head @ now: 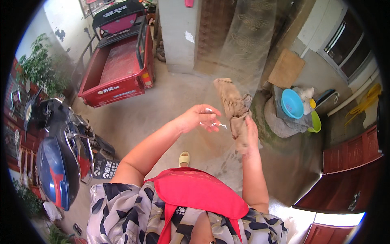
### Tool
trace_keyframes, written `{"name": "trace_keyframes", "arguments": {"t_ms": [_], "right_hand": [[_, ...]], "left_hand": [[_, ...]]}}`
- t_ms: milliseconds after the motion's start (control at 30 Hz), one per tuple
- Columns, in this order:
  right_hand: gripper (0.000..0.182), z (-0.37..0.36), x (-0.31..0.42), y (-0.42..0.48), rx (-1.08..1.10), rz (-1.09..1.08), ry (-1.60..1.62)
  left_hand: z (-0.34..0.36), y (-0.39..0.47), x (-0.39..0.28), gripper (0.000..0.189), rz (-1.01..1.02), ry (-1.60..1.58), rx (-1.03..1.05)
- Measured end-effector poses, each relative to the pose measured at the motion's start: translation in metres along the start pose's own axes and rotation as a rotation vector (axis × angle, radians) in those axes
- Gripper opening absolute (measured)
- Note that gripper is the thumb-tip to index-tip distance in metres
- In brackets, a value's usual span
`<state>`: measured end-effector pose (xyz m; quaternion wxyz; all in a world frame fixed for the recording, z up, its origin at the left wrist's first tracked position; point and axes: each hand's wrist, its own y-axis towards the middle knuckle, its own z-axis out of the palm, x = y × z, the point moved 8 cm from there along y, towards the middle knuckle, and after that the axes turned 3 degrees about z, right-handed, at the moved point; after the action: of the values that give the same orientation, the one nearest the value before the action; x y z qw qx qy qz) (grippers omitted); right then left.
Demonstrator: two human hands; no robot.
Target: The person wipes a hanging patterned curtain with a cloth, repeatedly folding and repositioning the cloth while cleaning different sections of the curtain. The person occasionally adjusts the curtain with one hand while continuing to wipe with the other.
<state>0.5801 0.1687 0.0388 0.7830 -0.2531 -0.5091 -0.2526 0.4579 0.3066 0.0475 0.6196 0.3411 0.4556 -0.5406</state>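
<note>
My right hand (250, 134) holds a crumpled brown cloth item (232, 103), perhaps a sleeve or glove, whose upper part sticks up and to the left past the fingers. A loop shows on its right side. To the left of it, apart from the cloth, my left hand (208, 118) is raised with curled fingers and has small white or shiny bits at the fingers; what they are I cannot tell. A red apron (198, 190) covers my chest over a patterned shirt.
A red cargo tricycle (118, 67) stands at upper left, with a blue motorcycle (53, 170) below it. On the right, a blue basin (292, 103) sits on a stone slab near a green basin (315, 122) and a leaning wooden board (286, 68). A translucent curtain (246, 45) hangs ahead.
</note>
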Motion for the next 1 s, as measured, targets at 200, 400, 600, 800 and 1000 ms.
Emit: {"name": "trace_keyframes", "arguments": {"t_ms": [200,400,600,800,1000], "right_hand": [[0.043,0.012,0.077,0.026,-0.296,-0.715,-1.253],[0.039,0.071,0.167,0.033,-0.237,-0.809,-1.327],[0.039,0.049,0.137,0.111,0.027,-0.610,-0.886],[0.036,0.065,0.150,0.154,0.034,-0.452,-0.578],[0.034,0.108,0.152,0.167,-0.016,-0.461,0.040]], "left_hand": [[-0.050,0.019,0.007,0.025,-0.021,-0.133,-0.063],[-0.107,0.043,0.012,0.021,-0.103,-0.032,-0.231],[-0.133,0.065,0.019,0.020,-0.097,0.031,-0.136],[-0.151,0.072,0.023,0.019,-0.084,-0.002,-0.076],[-0.154,0.071,0.032,0.017,0.008,-0.147,-0.068]]}}
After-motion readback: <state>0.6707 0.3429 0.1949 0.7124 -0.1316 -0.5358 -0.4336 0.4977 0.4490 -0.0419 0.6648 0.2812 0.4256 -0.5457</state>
